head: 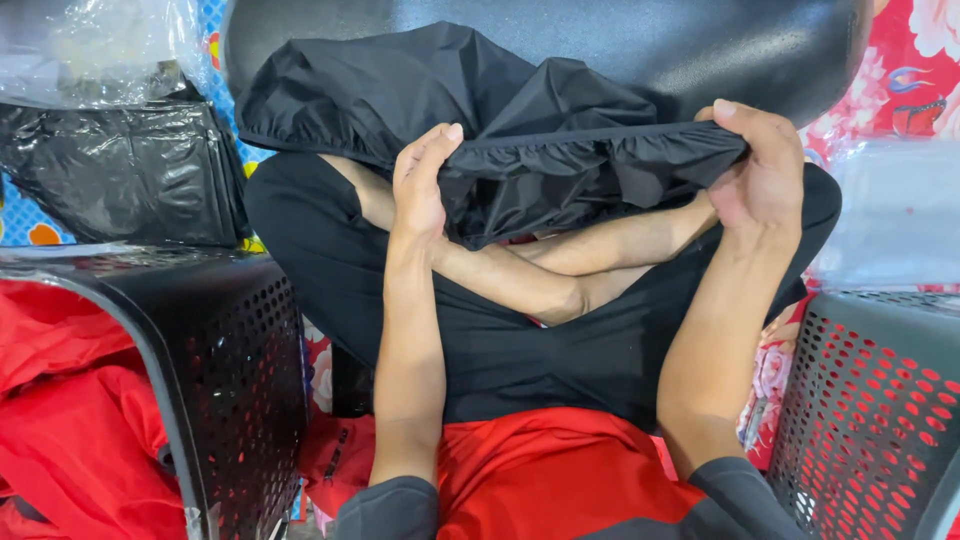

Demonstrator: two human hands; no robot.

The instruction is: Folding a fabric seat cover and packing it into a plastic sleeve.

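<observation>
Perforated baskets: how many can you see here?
2. One black basket stands at the lower left and holds red cloth. The other basket is at the lower right, with red showing through its holes. Others may lie outside the picture.

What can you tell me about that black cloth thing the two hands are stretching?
The black cloth looks thin, slightly shiny and crinkly, with a gathered, ruffled hem. The left hand and right hand pinch that hem and pull it taut between them. The rest drapes in loose folds over a dark rounded seat.

flowered red and blue floor mat (pixel 905 60), black perforated baskets left (pixel 235 380) and right (pixel 880 410), clear plastic bags (pixel 95 45) behind.
</observation>
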